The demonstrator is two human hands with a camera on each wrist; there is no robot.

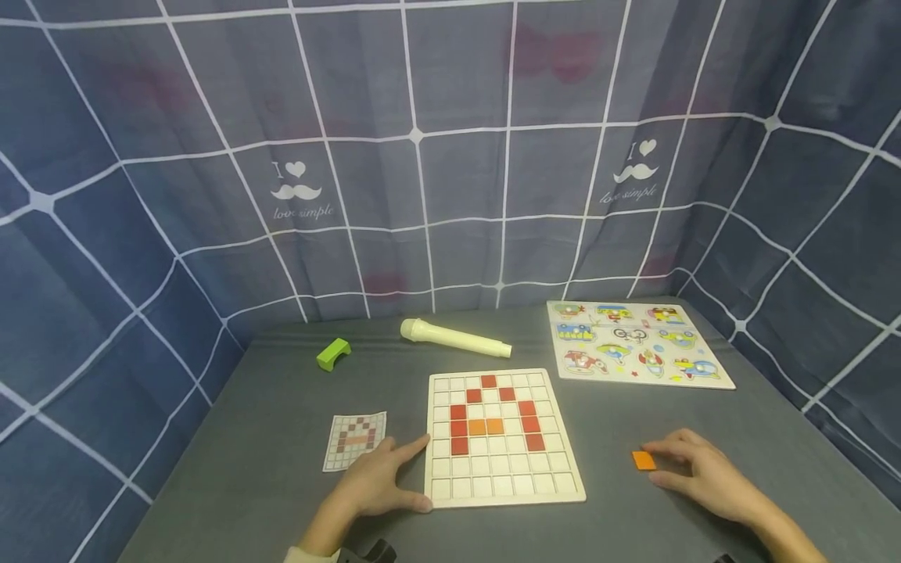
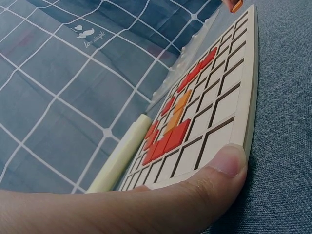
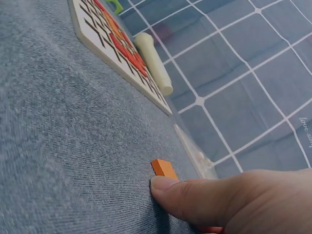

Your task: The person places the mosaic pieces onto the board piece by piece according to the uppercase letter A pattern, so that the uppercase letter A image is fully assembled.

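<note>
A square wooden grid board [image 1: 510, 488] lies flat in the middle of the table. Red tiles [image 1: 460, 428] form an arch on it, with two orange tiles [image 1: 486, 427] side by side inside. My left hand [image 1: 371, 482] touches the board's left side, index fingertip on the edge and thumb [image 2: 222, 168] at the near corner. To the right of the board, my right hand [image 1: 697, 475] pinches a loose orange tile [image 1: 643, 460] between thumb and fingers. The right wrist view shows that orange tile [image 3: 164, 168] sticking out past the thumb tip, close over the cloth.
A paper pattern card [image 1: 336, 444] with a similar arch lies partly behind my left hand. Farther back are a green arch block [image 1: 332, 354], a cream toy microphone [image 1: 457, 338] and a picture puzzle board [image 1: 637, 344]. Checked curtain [image 1: 457, 188] surrounds the table at the back and sides.
</note>
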